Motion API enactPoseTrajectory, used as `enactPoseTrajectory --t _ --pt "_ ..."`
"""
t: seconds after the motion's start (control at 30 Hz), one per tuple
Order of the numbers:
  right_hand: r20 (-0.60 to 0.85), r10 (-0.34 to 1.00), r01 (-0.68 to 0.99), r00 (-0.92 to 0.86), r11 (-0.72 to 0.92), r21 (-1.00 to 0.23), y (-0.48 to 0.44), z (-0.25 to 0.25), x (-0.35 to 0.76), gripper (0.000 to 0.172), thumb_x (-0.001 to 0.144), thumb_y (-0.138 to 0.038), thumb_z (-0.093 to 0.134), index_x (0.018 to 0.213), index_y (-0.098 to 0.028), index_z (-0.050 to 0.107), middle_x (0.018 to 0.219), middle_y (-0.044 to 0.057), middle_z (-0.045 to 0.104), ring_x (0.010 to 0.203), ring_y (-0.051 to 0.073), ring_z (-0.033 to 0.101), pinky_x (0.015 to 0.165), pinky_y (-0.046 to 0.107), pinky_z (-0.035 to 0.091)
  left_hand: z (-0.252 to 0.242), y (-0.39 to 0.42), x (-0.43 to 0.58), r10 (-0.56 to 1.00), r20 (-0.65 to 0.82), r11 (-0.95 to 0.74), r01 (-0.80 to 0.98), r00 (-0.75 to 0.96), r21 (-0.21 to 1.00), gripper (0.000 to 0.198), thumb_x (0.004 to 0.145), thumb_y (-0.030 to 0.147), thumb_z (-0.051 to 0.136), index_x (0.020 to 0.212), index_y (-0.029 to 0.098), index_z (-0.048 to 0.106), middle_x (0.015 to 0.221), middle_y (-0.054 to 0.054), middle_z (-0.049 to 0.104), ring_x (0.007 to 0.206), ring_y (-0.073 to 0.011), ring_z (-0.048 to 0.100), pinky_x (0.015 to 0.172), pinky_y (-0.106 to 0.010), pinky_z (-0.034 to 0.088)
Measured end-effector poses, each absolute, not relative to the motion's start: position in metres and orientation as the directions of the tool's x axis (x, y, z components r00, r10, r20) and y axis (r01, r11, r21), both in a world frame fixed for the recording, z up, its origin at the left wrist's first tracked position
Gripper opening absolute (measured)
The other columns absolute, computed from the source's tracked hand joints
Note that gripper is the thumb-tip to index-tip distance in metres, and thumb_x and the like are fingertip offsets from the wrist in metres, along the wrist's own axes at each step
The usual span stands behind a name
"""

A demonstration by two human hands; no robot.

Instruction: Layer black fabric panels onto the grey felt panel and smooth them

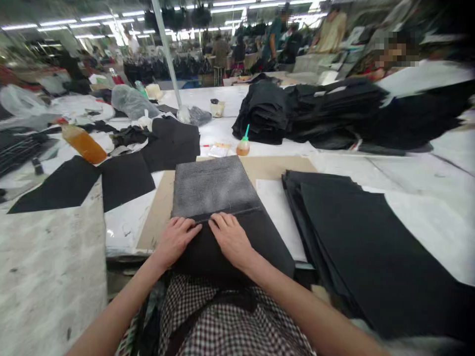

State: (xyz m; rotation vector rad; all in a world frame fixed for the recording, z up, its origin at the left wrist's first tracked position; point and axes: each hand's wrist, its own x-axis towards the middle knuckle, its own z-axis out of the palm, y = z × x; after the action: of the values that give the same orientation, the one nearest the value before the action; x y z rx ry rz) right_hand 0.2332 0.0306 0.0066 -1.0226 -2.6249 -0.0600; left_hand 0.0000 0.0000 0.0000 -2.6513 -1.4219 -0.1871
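Observation:
A black fabric panel (pixel 237 242) lies in front of me, its near part hanging over the table edge towards my lap. Its far part shows a greyer, textured face (pixel 211 185), and a raised crease crosses between the two. My left hand (pixel 178 241) grips the crease near its left end, fingers bent over it and thumb pointing right. Beside it, my right hand (pixel 232 240) holds the same crease near the middle, fingertips on the line and thumb towards the left. The fabric under both palms is hidden.
Right of me lies a stack of black panels (pixel 356 227); a bigger dark pile (pixel 315 111) stands behind it. A squeeze bottle (pixel 243 147) with a green nozzle stands beyond the panel. At left are an amber bottle (pixel 84 143) and loose black pieces (pixel 126 178). People work farther back.

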Motion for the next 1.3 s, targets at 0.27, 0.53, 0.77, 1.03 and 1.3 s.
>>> enactPoseTrajectory --t 0.27,0.53,0.77,1.03,1.3 --pt "0.281 0.639 0.621 -0.716 0.767 -0.162 0.024 -0.012 0.209 0.045 0.096 -0.009 0.045 0.141 -0.013 0.049 0.116 0.012 0.057 0.110 0.026 0.048 0.094 0.039 0.043 -0.014 -0.006 -0.035 0.866 0.288 -0.469 0.863 0.408 0.189 0.031 0.101 0.019 0.044 0.128 0.024 0.058 0.109 -0.007 0.060 0.099 -0.0206 0.054 0.088 -0.037 0.046" --pt "0.236 0.628 0.619 -0.742 0.776 -0.119 0.026 0.002 0.204 0.052 0.094 -0.010 0.048 0.144 -0.024 0.047 0.110 0.010 0.056 0.103 0.026 0.047 0.087 0.039 0.042 -0.011 -0.018 -0.057 0.846 0.255 -0.508 0.853 0.468 0.122 0.037 0.096 0.016 0.050 0.131 0.026 0.058 0.112 -0.008 0.059 0.104 -0.0234 0.054 0.091 -0.041 0.045" --pt "0.240 0.632 0.632 -0.737 0.770 -0.088 0.023 0.003 0.202 0.050 0.094 -0.010 0.048 0.142 -0.024 0.049 0.111 0.010 0.055 0.102 0.026 0.046 0.086 0.039 0.041 0.000 -0.022 -0.055 0.835 0.172 -0.533 0.846 0.523 0.015 0.041 0.096 0.013 0.049 0.136 0.021 0.054 0.119 -0.011 0.058 0.106 -0.0250 0.053 0.095 -0.042 0.043" --pt "0.264 0.629 0.628 -0.731 0.772 -0.098 0.022 0.001 0.204 0.049 0.094 -0.011 0.050 0.141 -0.022 0.050 0.111 0.011 0.056 0.101 0.026 0.046 0.086 0.040 0.041 0.005 -0.049 -0.089 0.871 0.152 -0.467 0.884 0.466 -0.035 0.035 0.095 0.013 0.050 0.127 0.021 0.059 0.112 -0.009 0.062 0.101 -0.0251 0.054 0.089 -0.041 0.044" --pt "0.303 0.616 0.616 -0.727 0.780 -0.108 0.021 0.000 0.207 0.042 0.096 -0.014 0.047 0.138 -0.020 0.050 0.108 0.010 0.057 0.102 0.025 0.048 0.088 0.040 0.042 0.002 -0.032 -0.010 0.889 0.331 -0.362 0.928 0.316 0.088 0.029 0.100 0.018 0.046 0.126 0.022 0.057 0.120 -0.008 0.060 0.110 -0.0229 0.054 0.096 -0.038 0.045"
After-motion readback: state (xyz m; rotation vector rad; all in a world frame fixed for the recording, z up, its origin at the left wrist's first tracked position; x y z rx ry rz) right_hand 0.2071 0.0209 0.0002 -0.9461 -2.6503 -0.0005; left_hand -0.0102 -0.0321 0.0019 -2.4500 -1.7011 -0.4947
